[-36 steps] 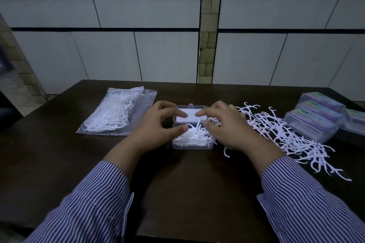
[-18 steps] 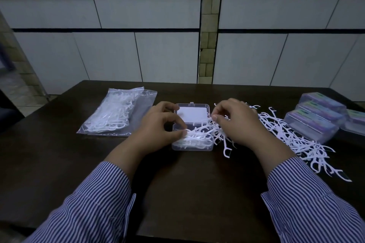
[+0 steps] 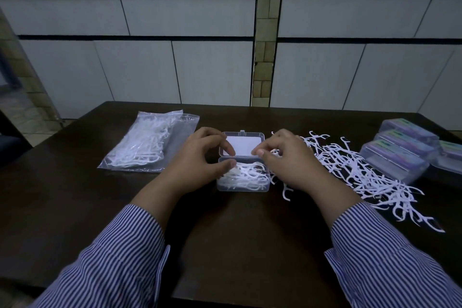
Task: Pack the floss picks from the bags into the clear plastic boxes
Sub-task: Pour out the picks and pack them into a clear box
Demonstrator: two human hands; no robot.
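An open clear plastic box (image 3: 243,186) sits at the table's middle, its lid (image 3: 242,145) folded back. White floss picks (image 3: 246,174) fill the tray. My left hand (image 3: 197,160) holds the box's left side, thumb on the tray rim and forefinger on the lid. My right hand (image 3: 290,162) is at the box's right edge with curled fingers that pinch a few floss picks by the lid's corner. A clear bag of floss picks (image 3: 147,145) lies at the left. A loose pile of floss picks (image 3: 355,170) spreads out to the right.
Several closed clear boxes with purple labels (image 3: 397,155) are stacked at the table's right edge. The dark wooden table (image 3: 237,245) reaches toward me between my striped sleeves. A tiled wall stands behind the table's far edge.
My right hand carried a bunch of floss picks over the tray, and most now lie in it. The hand has shifted up to the lid's right corner. My left hand stayed on the box.
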